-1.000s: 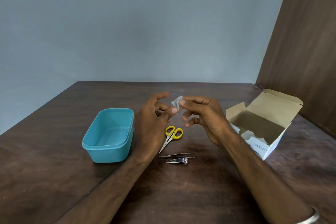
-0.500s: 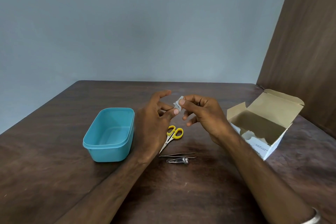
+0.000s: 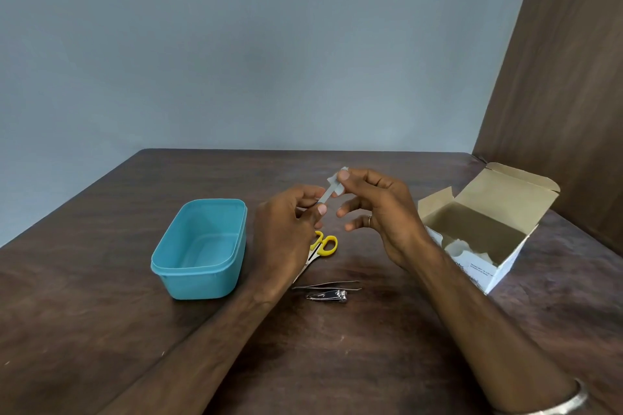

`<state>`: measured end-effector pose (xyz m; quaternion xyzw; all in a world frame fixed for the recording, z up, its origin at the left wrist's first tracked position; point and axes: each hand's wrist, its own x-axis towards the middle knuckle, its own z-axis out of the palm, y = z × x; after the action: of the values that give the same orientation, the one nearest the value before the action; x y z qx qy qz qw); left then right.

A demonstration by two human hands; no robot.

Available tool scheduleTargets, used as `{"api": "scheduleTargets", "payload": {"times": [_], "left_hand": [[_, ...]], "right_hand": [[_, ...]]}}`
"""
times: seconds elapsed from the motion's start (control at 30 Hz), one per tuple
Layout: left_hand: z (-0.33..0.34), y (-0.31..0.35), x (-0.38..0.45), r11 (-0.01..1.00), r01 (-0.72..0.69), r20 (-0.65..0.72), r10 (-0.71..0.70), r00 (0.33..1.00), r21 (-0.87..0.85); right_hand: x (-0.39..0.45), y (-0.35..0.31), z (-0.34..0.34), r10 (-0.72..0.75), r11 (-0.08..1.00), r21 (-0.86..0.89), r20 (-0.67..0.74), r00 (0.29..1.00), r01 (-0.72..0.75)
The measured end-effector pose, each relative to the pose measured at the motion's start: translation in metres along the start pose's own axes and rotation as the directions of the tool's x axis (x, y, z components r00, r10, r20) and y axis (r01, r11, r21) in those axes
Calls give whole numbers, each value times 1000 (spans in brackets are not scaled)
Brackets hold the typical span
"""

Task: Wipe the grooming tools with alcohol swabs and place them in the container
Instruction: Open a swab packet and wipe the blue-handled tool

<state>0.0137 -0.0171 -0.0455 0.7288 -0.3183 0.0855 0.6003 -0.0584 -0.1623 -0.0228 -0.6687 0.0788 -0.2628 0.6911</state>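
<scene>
Pinching a thin pale strip (image 3: 326, 193), prob a nail file, the left hand (image 3: 286, 232) held its lower end btwn thumb and fingers, raised above the table (image 3: 101, 313). Right hand (image 3: 377, 212) pinched a small white alcohol swab (image 3: 338, 186) w/ thumb and index, wrapped round the strip's upper end; its other fingers were curled loosely below, ring visible on one. Both hands were up off the tabletop, close together, roughly center of view.

Blue container (image 3: 202, 253) sat on the table left of the left hand, lid off, nothing seen inside. Scissors (image 3: 320, 248) w/ yellow handles lay on the table just under/behind the left hand, blades partly hidden by the wrist. Tweezers (image 3: 326, 286) lay nearer the person, w/ nail clipper (image 3: 327, 295) just beside them on the near side; couldn't tell if touching. Both were apart from the container.

Open cardboard box (image 3: 488, 229) stood on the table at right, flaps up, some white bits inside near its front corner. Metal bangle (image 3: 553, 404) on right wrist at the frame's bottom edge. Grey wall behind, brown panel at right.
</scene>
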Motion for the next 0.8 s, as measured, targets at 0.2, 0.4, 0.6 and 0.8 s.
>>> {"api": "scheduleTargets", "payload": {"times": [0.2,0.4,0.6,0.8], "left_hand": [[0,4,-1,994,73,12,-73,997,-81],[-2,7,2,897,267,73,-258,963,-353],[-4,12,1,751,379,165,-346,923,-541],[-5,14,0,673,437,234,-375,897,-597]], "right_hand": [[2,1,-1,-2,1000,15,-82,997,4],[2,1,-4,-29,999,17,-107,994,31],[1,4,3,-59,988,-137,81,995,70],[0,3,3,-89,978,-181,109,990,108]]}}
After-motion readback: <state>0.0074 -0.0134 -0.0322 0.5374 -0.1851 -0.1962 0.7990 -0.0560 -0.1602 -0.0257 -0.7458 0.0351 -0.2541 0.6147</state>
